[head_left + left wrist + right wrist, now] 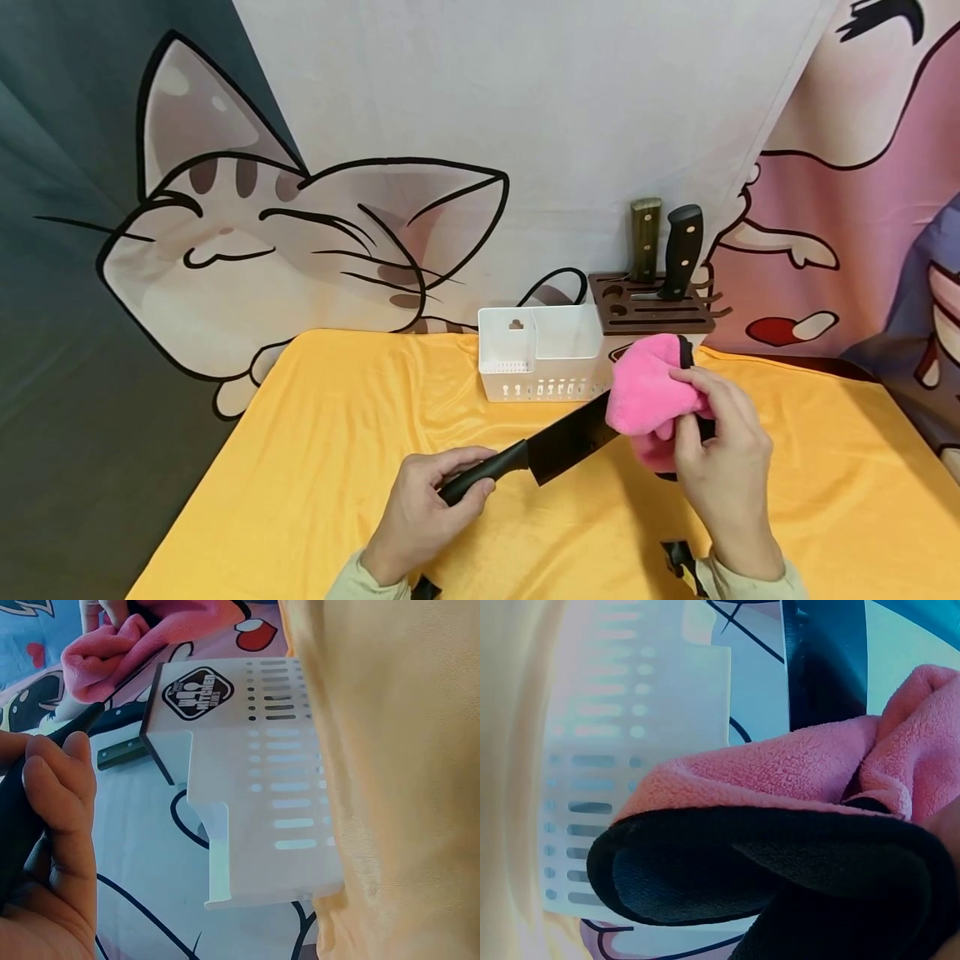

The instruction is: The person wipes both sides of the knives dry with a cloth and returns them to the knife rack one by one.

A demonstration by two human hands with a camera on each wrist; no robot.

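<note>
My left hand (431, 508) grips the black handle of a kitchen knife (572, 442), whose broad dark blade slants up to the right. A pink cloth (648, 387) with a black edge and dark underside is pinched in my right hand (723, 450). It is folded over the far end of the blade, so the tip is hidden. In the left wrist view, fingers curl round the knife handle (22, 810). The right wrist view has the cloth (780, 772) against the blade (825, 667).
Behind the blade stands a white perforated holder (540, 379) with a brown slotted top (652, 312). Two knives sit in it, one with a green handle (645, 237), one with a black handle (682, 250). A yellow cloth (337, 433) covers the table before a cartoon-printed curtain (525, 100).
</note>
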